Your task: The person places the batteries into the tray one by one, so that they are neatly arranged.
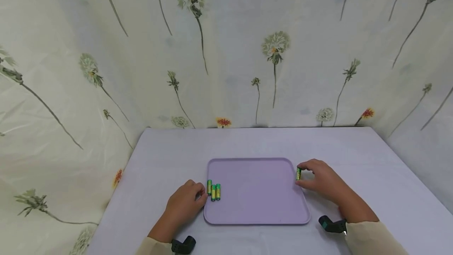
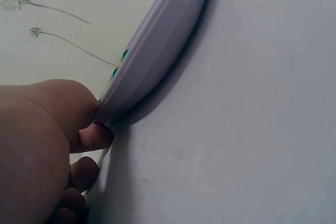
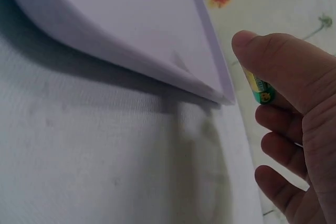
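Note:
My right hand (image 1: 323, 180) pinches a green and yellow battery (image 1: 299, 173) between thumb and fingers, at the right edge of the lilac tray (image 1: 258, 192). In the right wrist view the lower end of that battery (image 3: 264, 95) shows below the thumb; the rest is hidden. My left hand (image 1: 185, 204) is at the tray's left edge, thumb and index finger pinching the rim (image 2: 136, 72). Three more batteries (image 1: 213, 193) of the same colours lie side by side on the tray near that hand, lengthwise away from me.
The tray lies on a table with a pale cloth (image 1: 170, 152). Behind and beside the table hangs a flower-print curtain (image 1: 233, 50). Each wrist wears a black device, one at the left wrist (image 1: 184, 245) and one at the right wrist (image 1: 332, 224).

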A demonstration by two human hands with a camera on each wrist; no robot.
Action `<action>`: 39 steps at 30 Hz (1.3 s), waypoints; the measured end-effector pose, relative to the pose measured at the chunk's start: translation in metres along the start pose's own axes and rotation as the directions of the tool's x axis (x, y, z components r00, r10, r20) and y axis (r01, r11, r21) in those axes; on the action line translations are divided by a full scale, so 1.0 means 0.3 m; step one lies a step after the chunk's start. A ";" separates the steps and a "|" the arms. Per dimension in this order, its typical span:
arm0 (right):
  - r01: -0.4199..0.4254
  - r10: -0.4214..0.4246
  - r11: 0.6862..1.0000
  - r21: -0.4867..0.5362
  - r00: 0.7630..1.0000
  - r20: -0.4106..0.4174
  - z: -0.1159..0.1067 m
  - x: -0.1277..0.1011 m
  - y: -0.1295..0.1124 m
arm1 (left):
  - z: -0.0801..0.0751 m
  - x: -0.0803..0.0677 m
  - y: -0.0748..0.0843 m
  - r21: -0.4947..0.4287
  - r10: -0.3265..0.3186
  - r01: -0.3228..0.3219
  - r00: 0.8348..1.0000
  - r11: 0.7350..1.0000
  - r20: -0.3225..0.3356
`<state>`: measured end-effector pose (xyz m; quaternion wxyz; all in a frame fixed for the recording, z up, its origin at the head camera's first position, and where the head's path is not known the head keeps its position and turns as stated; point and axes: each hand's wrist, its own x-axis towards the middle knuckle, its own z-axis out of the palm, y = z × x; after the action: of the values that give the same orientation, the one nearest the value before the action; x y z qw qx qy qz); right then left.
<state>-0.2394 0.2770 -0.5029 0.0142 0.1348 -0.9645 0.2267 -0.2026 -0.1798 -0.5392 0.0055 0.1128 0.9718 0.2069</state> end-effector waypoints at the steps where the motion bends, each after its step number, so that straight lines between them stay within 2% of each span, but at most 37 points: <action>1: 0.006 -0.006 1.000 0.002 1.000 -0.004 0.003 0.004 -0.005 | 0.000 0.001 0.000 0.001 0.002 -0.002 1.000 1.000 -0.002; 12: 0.017 -0.017 0.999 0.045 1.000 -0.006 0.048 0.029 -0.052 | -0.003 0.000 0.002 -0.010 -0.002 0.002 1.000 1.000 0.005; 24: 0.084 -0.084 0.994 0.074 0.996 -0.002 0.087 0.060 -0.110 | -0.009 -0.010 0.010 -0.020 -0.004 0.004 1.000 1.000 0.003; 30: 0.109 -0.109 0.988 0.107 0.994 -0.007 0.101 0.077 -0.137 | -0.004 -0.005 0.005 -0.003 0.006 -0.006 1.000 1.000 -0.021; 39: 0.089 -0.095 0.987 0.132 0.995 0.039 0.148 0.096 -0.175 | -0.008 -0.006 0.005 -0.011 0.004 -0.005 1.000 1.000 -0.018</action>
<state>-0.2517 0.2049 -0.5174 -0.0060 0.1848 -0.9405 0.2850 -0.2007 -0.1797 -0.5363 -0.0028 0.1132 0.9704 0.2134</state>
